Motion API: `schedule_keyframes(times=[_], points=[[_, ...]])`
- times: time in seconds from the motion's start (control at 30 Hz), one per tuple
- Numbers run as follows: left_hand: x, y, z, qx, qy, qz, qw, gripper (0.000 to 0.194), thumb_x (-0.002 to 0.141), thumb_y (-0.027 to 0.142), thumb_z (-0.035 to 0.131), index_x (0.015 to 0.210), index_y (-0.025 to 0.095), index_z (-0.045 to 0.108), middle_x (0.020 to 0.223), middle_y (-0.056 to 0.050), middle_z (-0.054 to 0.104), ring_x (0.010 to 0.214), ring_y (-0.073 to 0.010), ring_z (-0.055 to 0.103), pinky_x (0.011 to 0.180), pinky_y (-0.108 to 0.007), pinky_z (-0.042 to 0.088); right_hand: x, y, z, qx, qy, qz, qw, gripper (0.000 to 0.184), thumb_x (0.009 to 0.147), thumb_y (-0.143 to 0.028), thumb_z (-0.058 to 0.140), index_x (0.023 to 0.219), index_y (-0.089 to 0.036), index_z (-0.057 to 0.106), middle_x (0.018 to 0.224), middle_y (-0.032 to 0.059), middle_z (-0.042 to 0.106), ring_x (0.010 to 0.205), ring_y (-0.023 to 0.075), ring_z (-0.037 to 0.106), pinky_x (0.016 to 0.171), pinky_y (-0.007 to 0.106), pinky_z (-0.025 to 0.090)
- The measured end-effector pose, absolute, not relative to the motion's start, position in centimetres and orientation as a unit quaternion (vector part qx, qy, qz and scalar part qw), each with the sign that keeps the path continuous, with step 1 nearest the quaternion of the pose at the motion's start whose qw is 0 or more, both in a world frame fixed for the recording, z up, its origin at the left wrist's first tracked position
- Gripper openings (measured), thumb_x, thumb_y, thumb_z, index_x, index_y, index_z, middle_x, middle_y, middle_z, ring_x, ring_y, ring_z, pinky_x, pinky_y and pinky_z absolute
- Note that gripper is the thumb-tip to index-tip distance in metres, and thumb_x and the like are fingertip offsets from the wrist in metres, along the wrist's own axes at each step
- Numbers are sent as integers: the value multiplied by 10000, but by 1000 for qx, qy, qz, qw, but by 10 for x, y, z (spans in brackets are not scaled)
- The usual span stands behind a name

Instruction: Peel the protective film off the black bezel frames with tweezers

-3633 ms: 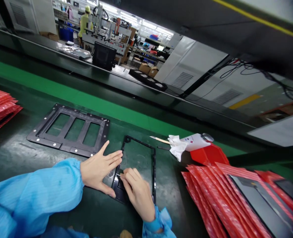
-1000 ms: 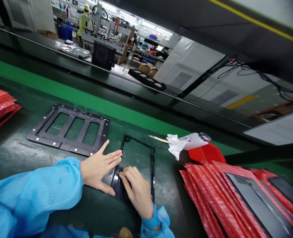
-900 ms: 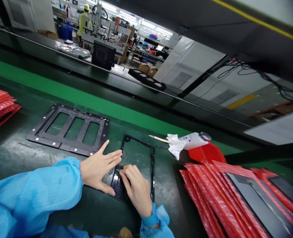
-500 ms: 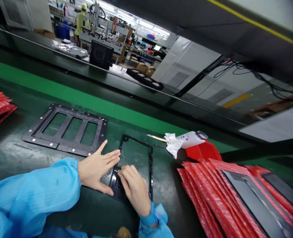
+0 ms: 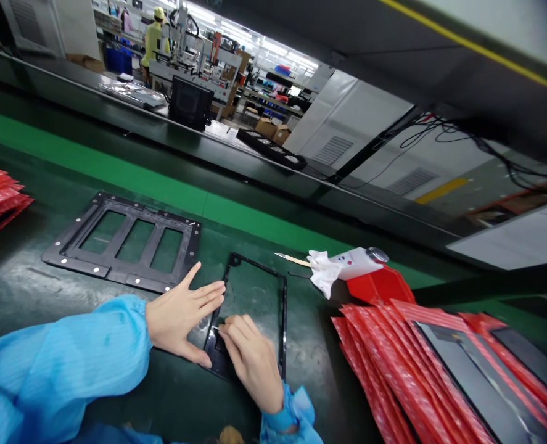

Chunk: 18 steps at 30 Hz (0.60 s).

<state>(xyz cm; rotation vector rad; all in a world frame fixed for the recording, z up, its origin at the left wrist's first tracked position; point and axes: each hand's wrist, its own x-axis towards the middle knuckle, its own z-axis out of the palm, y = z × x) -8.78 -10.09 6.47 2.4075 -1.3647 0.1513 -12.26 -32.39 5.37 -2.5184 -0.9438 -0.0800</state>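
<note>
A thin black rectangular frame (image 5: 284, 308) lies on the dark green bench in front of me. My left hand (image 5: 185, 317) is spread flat, its fingertips and thumb resting against the frame's left side. Over the lower left part of the frame, my right hand (image 5: 252, 351) is closed in a pinch. A small pale tip shows at its fingers, but what they hold is too small to name. Left of the frame, a larger black plate with three rectangular openings (image 5: 124, 239) and light round spots along its border lies flat.
Red bubble-wrap sleeves (image 5: 370, 364) with dark panels (image 5: 472, 376) are piled at the right, and more red sleeves (image 5: 0, 197) at the left. Behind the frame lie a light-handled blade (image 5: 294, 259), a white cloth (image 5: 324, 274), a white bottle (image 5: 354, 262) and a red bin (image 5: 379, 285).
My right hand has moved slightly down along the frame's left side, still pinched. My left hand stays in place.
</note>
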Motion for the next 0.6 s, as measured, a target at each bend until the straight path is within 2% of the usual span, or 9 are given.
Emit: schedule_keyframes(times=[0.2, 0.37, 0.6], points=[[-87, -101, 64, 853, -486, 63, 180, 1001, 797, 780, 366, 1436, 12, 301, 1462, -237, 360, 1410, -336, 258, 1119, -615, -127, -127, -326, 51, -910, -356, -13, 214, 200, 1021, -196, 352, 942, -210, 535, 902, 55, 573, 835, 203, 511, 680, 305, 425], [-88, -100, 65, 854, -488, 58, 170, 979, 817, 768, 338, 1439, 14, 290, 1473, -228, 345, 1422, -321, 231, 1109, -612, -157, -127, -325, 52, -913, -330, -27, 238, 182, 1021, -205, 362, 935, -203, 523, 911, 53, 565, 845, 199, 511, 698, 303, 422], [-88, -100, 65, 856, -486, 55, 169, 960, 813, 758, 364, 1439, 33, 304, 1475, -217, 349, 1418, -333, 239, 1108, -631, -136, -127, -325, 53, -907, -356, -18, 225, 196, 1022, -208, 358, 926, -204, 528, 886, 49, 566, 817, 194, 514, 678, 294, 420]])
